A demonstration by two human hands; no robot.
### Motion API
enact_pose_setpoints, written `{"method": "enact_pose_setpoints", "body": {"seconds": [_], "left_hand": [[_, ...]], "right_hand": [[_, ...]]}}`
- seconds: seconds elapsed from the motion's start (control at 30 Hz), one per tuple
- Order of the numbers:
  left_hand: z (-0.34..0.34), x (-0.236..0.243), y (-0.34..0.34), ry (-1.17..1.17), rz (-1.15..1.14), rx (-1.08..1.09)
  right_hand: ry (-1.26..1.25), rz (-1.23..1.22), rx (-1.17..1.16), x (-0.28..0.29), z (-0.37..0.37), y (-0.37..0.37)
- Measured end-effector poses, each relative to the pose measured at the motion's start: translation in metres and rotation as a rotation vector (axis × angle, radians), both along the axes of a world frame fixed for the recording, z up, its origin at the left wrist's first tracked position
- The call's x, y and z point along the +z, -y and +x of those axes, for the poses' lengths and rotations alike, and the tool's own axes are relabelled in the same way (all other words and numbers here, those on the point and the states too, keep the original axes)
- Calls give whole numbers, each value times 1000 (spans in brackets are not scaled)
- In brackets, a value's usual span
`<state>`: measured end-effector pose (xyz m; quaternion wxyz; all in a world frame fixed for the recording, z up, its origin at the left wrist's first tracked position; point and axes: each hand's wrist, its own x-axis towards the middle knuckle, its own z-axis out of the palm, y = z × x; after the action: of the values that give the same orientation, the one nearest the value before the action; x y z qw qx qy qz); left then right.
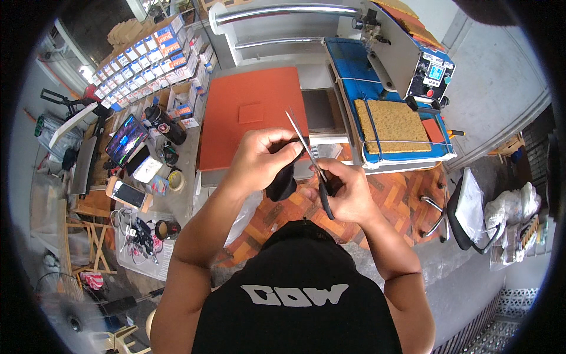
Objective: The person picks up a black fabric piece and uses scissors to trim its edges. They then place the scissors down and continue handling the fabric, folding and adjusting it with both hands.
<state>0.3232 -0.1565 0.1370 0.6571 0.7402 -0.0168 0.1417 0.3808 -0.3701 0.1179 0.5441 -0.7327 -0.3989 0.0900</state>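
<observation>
My left hand (pixel 262 158) pinches the upper end of a piece of black cloth (pixel 282 184), which hangs down below my fingers. In my right hand (pixel 348 189) is a pair of scissors (pixel 316 164) with dark handles. Its two long metal blades are spread apart and point up and away from me. They stand right beside the left fingertips and the top of the cloth; I cannot tell whether they touch it. Beyond my hands lies an orange-red flat pad (pixel 253 112) with a small raised square on it.
To the right stands a heat press (pixel 424 76) with a blue bed and a tan pad (pixel 395 127). On the left table (pixel 188 153) are stacked boxes (pixel 153 62), a laptop (pixel 127 138), a black bottle (pixel 165 124) and a phone (pixel 127 193). A chair (pixel 466 206) stands at right, a fan (pixel 71 318) at lower left.
</observation>
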Motion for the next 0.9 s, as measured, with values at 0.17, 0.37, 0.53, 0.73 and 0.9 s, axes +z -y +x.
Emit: {"method": "enact_pose_setpoints", "body": {"seconds": [0.17, 0.37, 0.53, 0.73, 0.9], "left_hand": [[-3, 0, -3, 14, -85, -33], [-6, -5, -6, -6, -121, -29], [-11, -7, -12, -1, -40, 2], [-14, -9, -16, -22, -46, 29], [-16, -10, -18, -47, 36, 69]], "right_hand": [[45, 3, -4, 4, -2, -1], [26, -4, 37, 1, -2, -5], [41, 26, 49, -4, -2, -10], [41, -13, 64, -9, -1, -17], [34, -2, 60, -17, -1, -22]]}}
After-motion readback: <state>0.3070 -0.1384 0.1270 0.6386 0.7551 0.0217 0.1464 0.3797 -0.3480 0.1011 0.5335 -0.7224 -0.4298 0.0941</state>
